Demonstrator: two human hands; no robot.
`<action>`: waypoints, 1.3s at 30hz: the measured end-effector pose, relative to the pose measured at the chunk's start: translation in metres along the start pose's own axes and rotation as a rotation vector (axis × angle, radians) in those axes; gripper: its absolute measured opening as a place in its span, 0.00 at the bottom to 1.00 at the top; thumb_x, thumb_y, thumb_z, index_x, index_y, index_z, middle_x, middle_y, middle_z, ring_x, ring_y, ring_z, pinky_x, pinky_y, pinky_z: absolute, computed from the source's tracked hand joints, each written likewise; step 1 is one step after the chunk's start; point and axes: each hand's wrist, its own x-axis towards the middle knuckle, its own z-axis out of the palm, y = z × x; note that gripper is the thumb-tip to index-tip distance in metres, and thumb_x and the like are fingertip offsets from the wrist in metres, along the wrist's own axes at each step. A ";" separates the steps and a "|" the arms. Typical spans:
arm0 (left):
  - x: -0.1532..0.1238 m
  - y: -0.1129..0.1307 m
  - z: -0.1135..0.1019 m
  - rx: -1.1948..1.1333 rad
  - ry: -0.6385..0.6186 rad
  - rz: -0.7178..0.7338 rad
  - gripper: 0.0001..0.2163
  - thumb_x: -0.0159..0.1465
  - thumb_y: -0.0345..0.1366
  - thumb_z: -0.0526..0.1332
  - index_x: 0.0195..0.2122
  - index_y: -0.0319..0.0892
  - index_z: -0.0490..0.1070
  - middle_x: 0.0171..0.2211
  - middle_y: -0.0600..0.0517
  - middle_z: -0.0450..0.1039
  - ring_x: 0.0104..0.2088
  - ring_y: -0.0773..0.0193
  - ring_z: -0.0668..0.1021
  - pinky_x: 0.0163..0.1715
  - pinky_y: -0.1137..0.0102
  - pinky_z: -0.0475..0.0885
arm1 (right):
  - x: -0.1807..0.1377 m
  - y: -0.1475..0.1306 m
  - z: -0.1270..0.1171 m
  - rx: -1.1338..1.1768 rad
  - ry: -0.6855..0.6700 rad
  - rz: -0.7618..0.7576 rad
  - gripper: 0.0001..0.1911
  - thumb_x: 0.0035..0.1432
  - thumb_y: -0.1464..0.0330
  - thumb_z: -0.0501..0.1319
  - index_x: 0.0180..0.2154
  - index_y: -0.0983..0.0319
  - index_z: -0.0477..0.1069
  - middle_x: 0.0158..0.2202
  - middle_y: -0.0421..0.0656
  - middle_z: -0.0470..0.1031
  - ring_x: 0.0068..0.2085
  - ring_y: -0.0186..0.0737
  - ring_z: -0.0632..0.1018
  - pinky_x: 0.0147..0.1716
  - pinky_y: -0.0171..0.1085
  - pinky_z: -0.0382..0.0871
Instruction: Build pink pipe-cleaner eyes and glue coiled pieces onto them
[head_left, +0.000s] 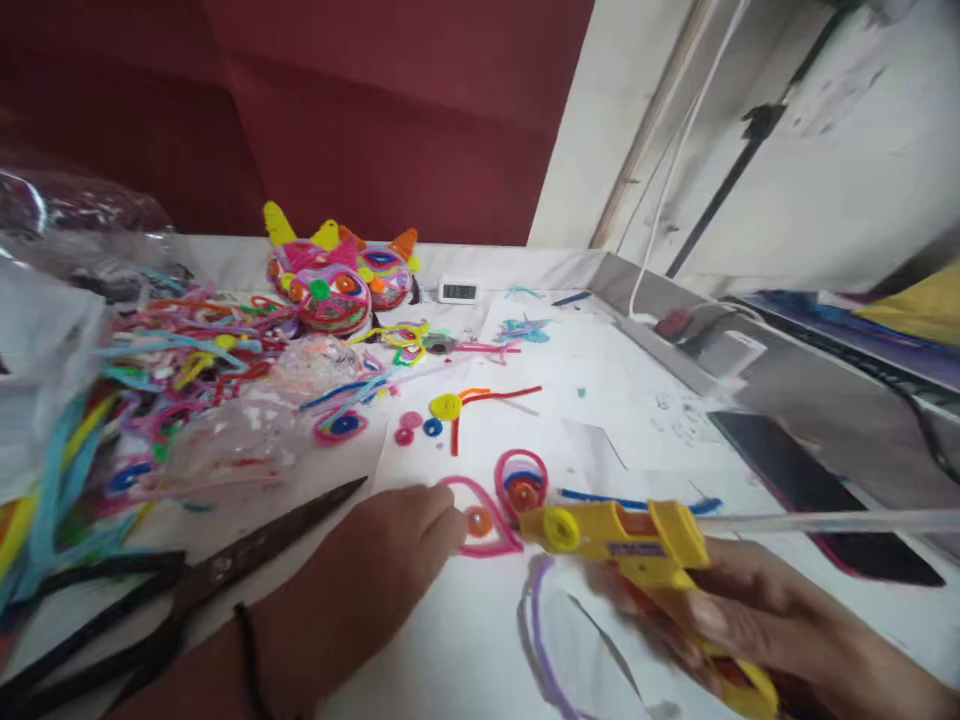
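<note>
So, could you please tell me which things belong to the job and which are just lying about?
Job in hand:
yellow glue gun, in right hand
pink loop and orange disc, at left hand

Apparently lying about:
dark phone
small digital clock

Single head-worn cam, wearer's POV, looking fwd & down over the table [457, 640]; ht. squeezed by a qtr. Framing's wide: L hand [397, 545] enters from btm L, R hand [750, 620] from btm R, both v. near the lens, as are the scissors [225, 570]. White clock [458, 291] sits farther off, nr. the table's back edge; dark-red panel [405, 110] fills much of the top bkgd., pale wall [847, 170] upper R.
</note>
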 end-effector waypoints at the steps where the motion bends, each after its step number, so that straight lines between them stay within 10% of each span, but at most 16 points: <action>1: 0.001 0.000 -0.001 0.002 0.006 0.003 0.11 0.69 0.29 0.47 0.33 0.41 0.67 0.33 0.51 0.71 0.32 0.60 0.72 0.31 0.65 0.71 | 0.001 0.000 0.002 -0.009 0.001 -0.003 0.17 0.48 0.52 0.65 0.37 0.54 0.76 0.27 0.43 0.70 0.27 0.38 0.67 0.26 0.33 0.59; 39: 0.000 -0.001 -0.001 0.025 -0.006 0.002 0.10 0.66 0.23 0.49 0.35 0.41 0.67 0.35 0.51 0.70 0.33 0.63 0.71 0.34 0.68 0.70 | -0.006 -0.002 0.005 -0.065 -0.012 -0.018 0.20 0.48 0.51 0.65 0.36 0.59 0.77 0.25 0.42 0.68 0.24 0.33 0.64 0.23 0.31 0.54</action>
